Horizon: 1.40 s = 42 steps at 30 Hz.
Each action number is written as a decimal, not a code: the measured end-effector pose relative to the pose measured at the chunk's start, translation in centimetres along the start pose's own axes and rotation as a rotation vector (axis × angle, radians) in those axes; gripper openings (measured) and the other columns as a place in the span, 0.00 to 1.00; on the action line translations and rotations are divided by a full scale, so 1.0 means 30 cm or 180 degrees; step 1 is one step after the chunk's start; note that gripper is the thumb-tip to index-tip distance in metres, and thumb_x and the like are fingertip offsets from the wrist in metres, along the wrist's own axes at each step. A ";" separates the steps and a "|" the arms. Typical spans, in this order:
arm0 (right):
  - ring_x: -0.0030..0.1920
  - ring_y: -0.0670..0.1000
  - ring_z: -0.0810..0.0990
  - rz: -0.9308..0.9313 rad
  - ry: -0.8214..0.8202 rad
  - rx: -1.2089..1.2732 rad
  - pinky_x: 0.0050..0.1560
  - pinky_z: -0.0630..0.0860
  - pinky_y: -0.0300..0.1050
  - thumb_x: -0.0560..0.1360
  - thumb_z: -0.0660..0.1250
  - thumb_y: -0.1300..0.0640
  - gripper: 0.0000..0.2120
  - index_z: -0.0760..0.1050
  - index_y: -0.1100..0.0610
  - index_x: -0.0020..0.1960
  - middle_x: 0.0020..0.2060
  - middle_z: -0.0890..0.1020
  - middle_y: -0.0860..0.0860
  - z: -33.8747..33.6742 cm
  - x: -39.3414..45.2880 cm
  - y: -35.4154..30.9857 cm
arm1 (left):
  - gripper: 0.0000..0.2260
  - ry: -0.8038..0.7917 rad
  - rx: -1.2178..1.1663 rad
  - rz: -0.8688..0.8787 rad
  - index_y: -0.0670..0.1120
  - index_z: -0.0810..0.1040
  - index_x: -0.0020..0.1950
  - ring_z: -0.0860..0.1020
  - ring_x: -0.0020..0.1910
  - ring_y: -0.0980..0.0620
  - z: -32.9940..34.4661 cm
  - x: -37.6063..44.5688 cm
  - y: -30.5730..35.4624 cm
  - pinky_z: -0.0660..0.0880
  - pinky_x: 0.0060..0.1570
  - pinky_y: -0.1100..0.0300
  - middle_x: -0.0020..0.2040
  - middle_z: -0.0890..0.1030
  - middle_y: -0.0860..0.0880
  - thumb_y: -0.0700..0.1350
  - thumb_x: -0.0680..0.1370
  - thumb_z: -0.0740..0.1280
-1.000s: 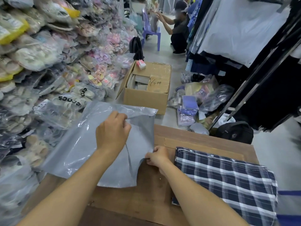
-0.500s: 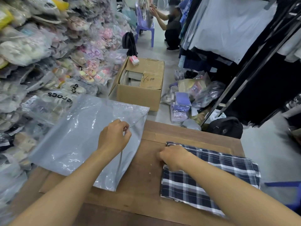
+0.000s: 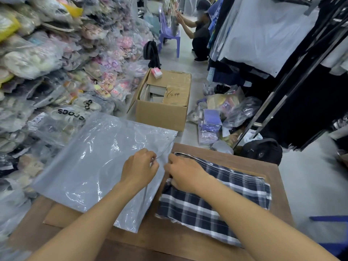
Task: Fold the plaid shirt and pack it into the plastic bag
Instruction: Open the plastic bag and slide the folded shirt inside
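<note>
The folded plaid shirt (image 3: 222, 202), dark blue with white and grey lines, lies on the right half of the wooden table (image 3: 188, 243). A clear greyish plastic bag (image 3: 90, 166) is spread over the table's left side and hangs past its far edge. My left hand (image 3: 139, 166) pinches the upper layer of the bag's open right edge and lifts it slightly. My right hand (image 3: 182, 172) grips the shirt's left end, which sits right at the bag's mouth.
Heaps of bagged slippers (image 3: 56, 72) fill the left side. An open cardboard box (image 3: 163, 104) stands on the floor beyond the table, with packets (image 3: 211, 123) and a black bag (image 3: 263, 151) to its right. Clothes racks (image 3: 282, 53) line the right. A person (image 3: 199, 31) crouches far back.
My right hand let go of the bag's edge, took hold of the shirt's left end and slid the shirt left up to the bag's opening. My left hand kept its pinch on the bag.
</note>
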State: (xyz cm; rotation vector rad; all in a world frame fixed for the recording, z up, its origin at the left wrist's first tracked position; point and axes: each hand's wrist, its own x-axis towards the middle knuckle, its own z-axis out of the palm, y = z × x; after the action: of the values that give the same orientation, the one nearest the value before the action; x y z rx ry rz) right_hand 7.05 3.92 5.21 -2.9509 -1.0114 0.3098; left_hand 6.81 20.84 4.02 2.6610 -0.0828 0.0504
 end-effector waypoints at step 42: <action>0.57 0.57 0.78 0.0506 0.0452 0.1554 0.53 0.77 0.56 0.80 0.61 0.61 0.15 0.77 0.56 0.64 0.64 0.76 0.52 0.158 0.079 0.009 | 0.07 0.0006 -0.0505 -0.0140 0.47 0.81 0.51 0.78 0.43 0.48 0.049 0.008 -0.017 0.78 0.45 0.51 0.45 0.81 0.50 0.46 0.79 0.65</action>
State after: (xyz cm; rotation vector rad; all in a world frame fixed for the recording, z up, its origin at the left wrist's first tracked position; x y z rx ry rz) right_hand 8.14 4.88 0.11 -2.5645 -0.5818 0.2930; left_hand 7.13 20.60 2.49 2.5031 -0.0262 0.0307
